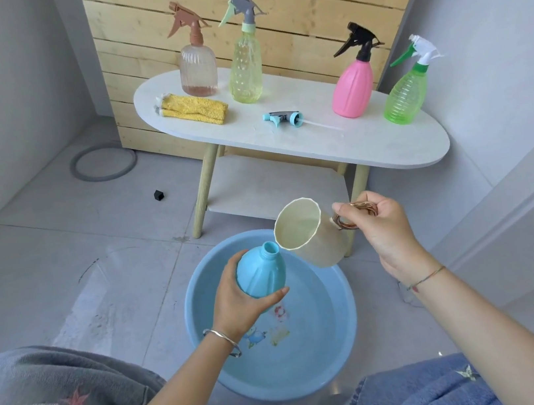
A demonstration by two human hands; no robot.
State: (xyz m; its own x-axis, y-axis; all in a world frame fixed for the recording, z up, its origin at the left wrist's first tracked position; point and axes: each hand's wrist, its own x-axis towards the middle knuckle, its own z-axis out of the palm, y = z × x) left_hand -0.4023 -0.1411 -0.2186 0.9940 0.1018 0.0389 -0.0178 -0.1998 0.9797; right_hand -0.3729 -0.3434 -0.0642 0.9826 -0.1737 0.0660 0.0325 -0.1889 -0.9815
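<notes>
My left hand (pixel 239 302) grips a light blue bottle (pixel 262 270) with no cap, its open neck tilted up and to the right over a blue basin (pixel 340 323) on the floor. My right hand (pixel 378 229) holds a cream mug (pixel 312 235) by its rose-gold handle (pixel 354 215). The mug is tilted toward me with its rim touching or just beside the bottle's neck. A blue spray head (pixel 282 118) with its dip tube lies loose on the white oval table (pixel 284 140).
On the table stand a pink-brown spray bottle (pixel 197 67), a yellow-green one (pixel 245 63), a pink one (pixel 352 85) and a green one (pixel 408 94), plus a folded yellow cloth (pixel 192 109). Wooden slats rise behind. My knees frame the basin. A grey ring (pixel 103 162) and small black cube (pixel 159 195) lie on the floor.
</notes>
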